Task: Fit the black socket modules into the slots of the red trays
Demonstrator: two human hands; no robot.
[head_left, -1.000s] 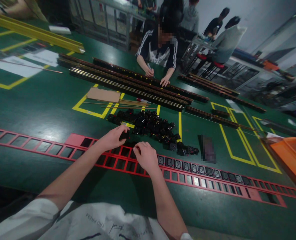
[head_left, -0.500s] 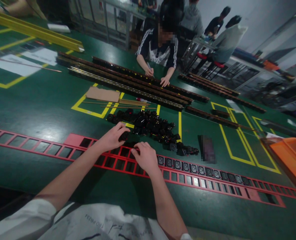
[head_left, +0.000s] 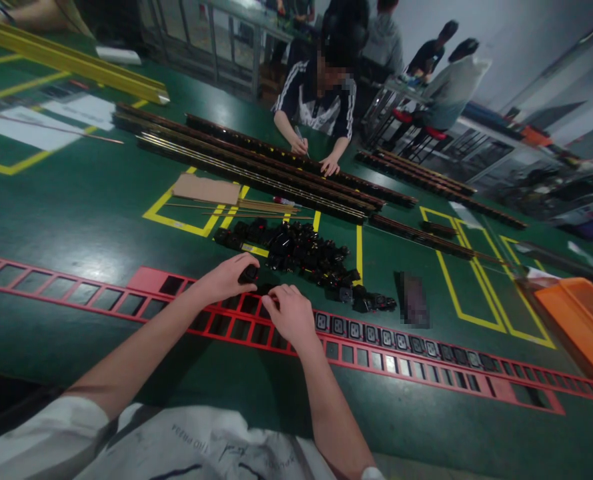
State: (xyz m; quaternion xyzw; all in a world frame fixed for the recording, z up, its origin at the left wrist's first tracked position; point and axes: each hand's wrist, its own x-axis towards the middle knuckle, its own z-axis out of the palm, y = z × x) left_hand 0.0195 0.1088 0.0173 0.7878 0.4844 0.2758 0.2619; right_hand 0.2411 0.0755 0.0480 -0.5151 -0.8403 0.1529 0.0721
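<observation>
My left hand [head_left: 227, 279] is closed around a black power socket [head_left: 249, 274], held just above the far edge of a long red frame [head_left: 151, 279] with rows of rectangular openings. My right hand [head_left: 295, 315] rests over the same frame, fingers curled; something dark shows beneath the fingertips, but its kind is hidden. To the right of that hand, a row of black sockets [head_left: 355, 330] sits in the frame's far row of openings. The near row shows bare openings. Beyond both hands lies a heap of loose black sockets [head_left: 306, 252].
Behind the heap are thin sticks [head_left: 266, 207], a cardboard piece [head_left: 206, 189] and long dark rails [head_left: 256, 167]. Across the table a co-worker [head_left: 316, 100] holds a pen. An orange bin [head_left: 576, 320] stands at the right, and a blurred dark object [head_left: 413, 300] lies nearer.
My left hand has dipped slightly and turned the socket a little, so more of its face shows. My right hand has hardly moved. The view has shifted a touch.
</observation>
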